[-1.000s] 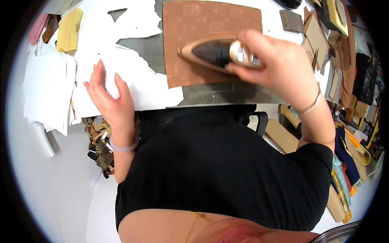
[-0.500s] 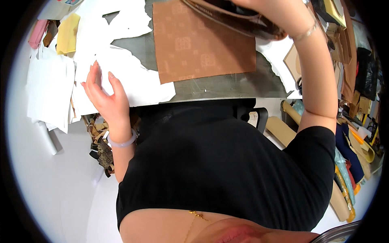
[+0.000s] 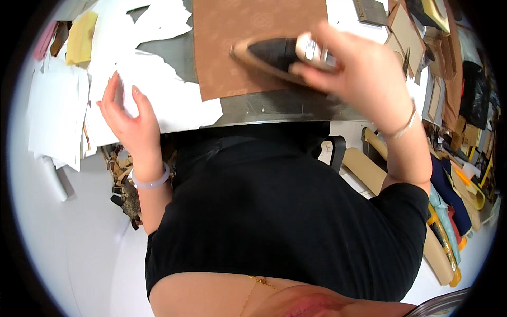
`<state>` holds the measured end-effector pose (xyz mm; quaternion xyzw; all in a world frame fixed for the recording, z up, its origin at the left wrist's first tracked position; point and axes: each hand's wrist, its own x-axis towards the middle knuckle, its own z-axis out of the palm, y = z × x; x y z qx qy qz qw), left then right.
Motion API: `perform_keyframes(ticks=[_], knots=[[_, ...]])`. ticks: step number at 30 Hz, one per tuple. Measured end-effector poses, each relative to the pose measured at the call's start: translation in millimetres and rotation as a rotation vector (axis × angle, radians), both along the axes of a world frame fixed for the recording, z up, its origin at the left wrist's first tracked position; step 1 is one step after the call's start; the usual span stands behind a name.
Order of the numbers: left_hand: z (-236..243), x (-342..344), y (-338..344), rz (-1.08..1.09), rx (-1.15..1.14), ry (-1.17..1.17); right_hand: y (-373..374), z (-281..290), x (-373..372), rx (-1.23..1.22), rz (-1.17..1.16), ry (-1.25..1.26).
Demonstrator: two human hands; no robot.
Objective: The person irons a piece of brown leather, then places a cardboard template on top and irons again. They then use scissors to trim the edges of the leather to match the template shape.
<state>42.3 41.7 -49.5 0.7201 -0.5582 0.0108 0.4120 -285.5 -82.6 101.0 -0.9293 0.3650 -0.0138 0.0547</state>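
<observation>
Head: sheet [image 3: 216,63] on worktop [image 3: 240,109], rolls [image 3: 364,169] nearby

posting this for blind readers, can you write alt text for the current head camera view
A person's right hand grips a motion-blurred iron over a faintly patterned brown sheet on a worktable, while the open left hand is over ragged-edged white paper to the left. Rolls of material are at the lower right.

Passage: I have room over the brown sheet's [image 3: 221,63] left part, between left grip [image 3: 128,119] and iron [image 3: 272,51] | Block: iron and right grip [image 3: 364,79] bar its right part | Upper right: dark block [image 3: 371,11], tan boards [image 3: 407,36] crowd the table [image 3: 253,109].
</observation>
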Motion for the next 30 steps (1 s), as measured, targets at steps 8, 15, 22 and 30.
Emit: perform_keyframes(ticks=[8,15,22,30], knots=[[4.1,3.8,-0.9,-0.017,-0.001,0.013,-3.4,-1.3,38.6,-0.03,0.044,0.008],[-4.0,9.9,-0.3,-0.038,-0.088,-0.008,22.8,0.4,44.6,0.114,0.094,0.022],[-1.6,11.5,1.3,-0.033,-0.094,0.005,-47.5,21.2,97.6,0.141,-0.28,0.133],[3.1,10.9,3.6,-0.048,-0.081,0.034,-57.1,26.4,129.6,0.086,-0.109,0.024]])
